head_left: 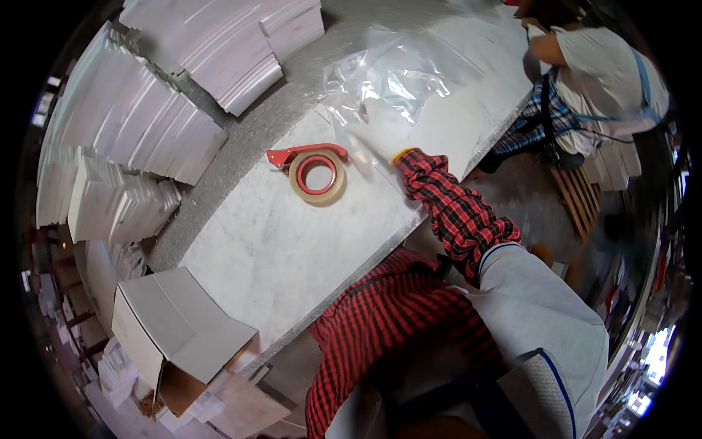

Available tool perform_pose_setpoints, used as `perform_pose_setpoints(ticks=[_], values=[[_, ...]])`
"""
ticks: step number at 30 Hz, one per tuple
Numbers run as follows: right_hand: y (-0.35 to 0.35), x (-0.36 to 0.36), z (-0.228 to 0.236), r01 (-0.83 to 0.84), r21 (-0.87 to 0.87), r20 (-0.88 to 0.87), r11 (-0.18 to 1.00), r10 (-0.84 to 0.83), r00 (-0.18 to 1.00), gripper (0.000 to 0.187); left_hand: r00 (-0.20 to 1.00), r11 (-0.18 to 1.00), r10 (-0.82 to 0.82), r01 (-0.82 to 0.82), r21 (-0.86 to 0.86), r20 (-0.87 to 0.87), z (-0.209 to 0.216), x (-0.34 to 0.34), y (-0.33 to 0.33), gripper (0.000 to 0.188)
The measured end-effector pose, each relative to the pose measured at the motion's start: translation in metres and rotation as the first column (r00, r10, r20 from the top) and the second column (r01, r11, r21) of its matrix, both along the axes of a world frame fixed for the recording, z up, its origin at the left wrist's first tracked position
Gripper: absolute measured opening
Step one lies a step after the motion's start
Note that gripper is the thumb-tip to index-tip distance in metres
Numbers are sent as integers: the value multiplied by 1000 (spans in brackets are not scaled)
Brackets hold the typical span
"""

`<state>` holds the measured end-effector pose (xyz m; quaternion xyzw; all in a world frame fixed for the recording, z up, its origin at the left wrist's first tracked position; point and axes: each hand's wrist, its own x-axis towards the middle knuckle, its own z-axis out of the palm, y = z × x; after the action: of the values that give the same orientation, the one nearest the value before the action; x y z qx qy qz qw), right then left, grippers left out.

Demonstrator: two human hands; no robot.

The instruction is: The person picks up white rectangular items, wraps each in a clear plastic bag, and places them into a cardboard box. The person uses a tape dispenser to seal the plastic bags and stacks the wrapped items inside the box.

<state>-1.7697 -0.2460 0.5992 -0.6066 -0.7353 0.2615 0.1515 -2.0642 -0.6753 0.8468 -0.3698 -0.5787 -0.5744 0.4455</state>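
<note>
Clear plastic film [398, 79] lies crumpled on the pale table [252, 245], beyond the red tape dispenser [295, 180]. Right hand [386, 127], in a white glove, is at the film's near side; fingers indistinct, cannot tell whether they pinch it. Left hand out of view. Step in hand, as judged: handling the film. Next move seems to call for a sure hold on its edge, clear of the dispenser

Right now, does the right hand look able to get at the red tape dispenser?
Likely yes: the gloved right hand is close to the red tape dispenser on the same tabletop; only thin clear plastic film seems to lie between them.
</note>
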Motion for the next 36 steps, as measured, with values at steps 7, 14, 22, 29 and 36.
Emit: perform_pose_setpoints(ticks=[7, 14, 22, 29, 36], values=[[38, 38, -12, 69, 194, -115, 979, -47, 992, 37, 643, 85, -294, 754, -651, 707, -102, 87, 202, 41], [45, 45, 24, -19, 81, -450, 997, 53, 892, 28, 121, -69, -81, 990, -127, 989, -138, 126, 373, 85], [35, 52, 55, -49, 100, -545, 994, 97, 833, 27, 232, -192, 138, 960, -204, 963, -187, 135, 491, 98], [11, 31, 51, -215, 263, -575, 941, 331, 748, 31, 476, -462, 192, 815, -349, 858, -214, 128, 513, 57], [-4, 33, 39, -74, -115, -733, 991, -34, 679, 34, -56, -250, 194, 963, 105, 979, -213, 123, 486, 37]])
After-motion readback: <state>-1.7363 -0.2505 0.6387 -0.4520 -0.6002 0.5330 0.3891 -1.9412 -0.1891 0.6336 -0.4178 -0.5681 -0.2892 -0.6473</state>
